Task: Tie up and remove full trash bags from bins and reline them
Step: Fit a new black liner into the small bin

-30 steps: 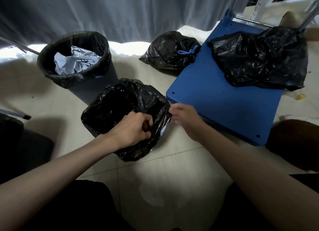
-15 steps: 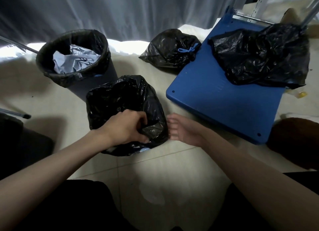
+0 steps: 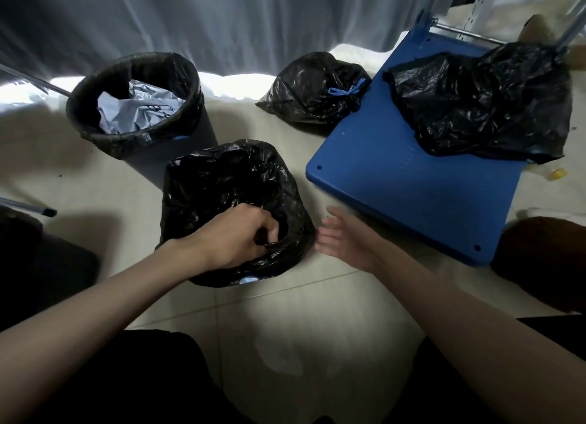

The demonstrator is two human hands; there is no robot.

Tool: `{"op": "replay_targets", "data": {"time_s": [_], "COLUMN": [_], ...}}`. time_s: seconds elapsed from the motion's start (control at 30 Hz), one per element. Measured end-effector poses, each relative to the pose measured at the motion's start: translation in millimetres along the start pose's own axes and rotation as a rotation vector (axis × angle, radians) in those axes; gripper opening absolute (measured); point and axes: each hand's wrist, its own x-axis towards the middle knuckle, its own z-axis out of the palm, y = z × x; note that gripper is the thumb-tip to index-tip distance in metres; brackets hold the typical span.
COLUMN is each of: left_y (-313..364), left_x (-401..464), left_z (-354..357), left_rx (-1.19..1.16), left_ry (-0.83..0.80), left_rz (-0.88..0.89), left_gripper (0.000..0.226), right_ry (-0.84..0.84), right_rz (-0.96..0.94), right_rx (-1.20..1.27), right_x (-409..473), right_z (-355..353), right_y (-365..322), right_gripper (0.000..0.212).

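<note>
Three black plastic trash bags lie outside the bin. Nearest, a crumpled black bag sits on the pale tiled floor, its neck not yet tied; the left hand grips its near edge with curled fingers, while the right hand hovers just beside it, fingers loosely spread and holding nothing. Behind, a knotted black bag with a blue drawstring rests on the floor, evidently finished. A third, slack black bag lies on the blue plastic panel. To the left stands the round grey bin, lined in black and holding pale crumpled paper. Judged progress: one bag tied, the near one awaiting its knot, the lined bin still unemptied.
</note>
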Motion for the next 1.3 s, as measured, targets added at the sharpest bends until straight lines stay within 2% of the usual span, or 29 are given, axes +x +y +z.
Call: {"op": "replay_targets", "data": {"time_s": [0.1,0.17,0.2,0.27,0.33,0.37,0.5,0.67,0.73,0.8,0.9,0.97,1.07,1.23,1.3], "left_y": [-4,-4,-2,5,10,10,14,-1,-8,-9,-7,-7,-10,-15,-16], "left_x": [-2,-5,-6,-4,0,3,7,-1,-3,-2,1,1,1,3,2], "left_z": [-10,-19,-21,-18,-8,-2,7,-10,-10,-5,2,1,-1,-3,-9], "left_rx": [0.054,0.033,-0.007,-0.091,-0.13,-0.116,-0.025,0.083,0.114,0.079,0.052,0.087,0.1,0.116,0.149], "left_ry": [-0.204,-0.317,-0.309,-0.123,0.078,0.102,0.023,-0.214,-0.157,-0.024,0.058,0.067,0.065,-0.002,-0.083], "left_rz": [-0.053,-0.143,-0.196,-0.256,-0.259,-0.245,-0.164,-0.213,-0.243,-0.245,-0.176,-0.161,-0.162,-0.177,-0.203], "left_gripper": [0.028,0.03,0.041,0.055,0.055,0.052,0.019,0.023,0.029,0.038,0.022,0.013,0.01,0.019,0.028], "right_ry": [-0.045,-0.073,-0.087,-0.098,-0.112,-0.126,-0.142,-0.111,-0.082,-0.033,0.019,-0.006,-0.131,0.139,0.141], "right_rz": [-0.005,-0.01,-0.013,-0.026,-0.03,-0.02,0.024,-0.038,-0.065,-0.095,-0.158,-0.212,-0.209,-0.011,-0.029], "right_rx": [-0.099,-0.167,-0.211,-0.291,-0.335,-0.355,-0.394,-0.18,-0.144,-0.125,-0.106,-0.075,-0.033,-0.123,-0.091], "right_x": [4,6,6,6,4,3,0,5,5,7,8,8,6,7,9], "right_z": [16,25,28,32,35,35,32,30,34,37,41,44,29,-16,-13], "right_y": [-3,-1,1,3,5,5,6,1,-1,-1,-2,-4,-5,8,7], "right_gripper": [0.054,0.049,0.041,0.029,0.02,0.016,0.024,0.03,0.032,0.03,0.03,0.02,0.012,0.01,0.02]}}
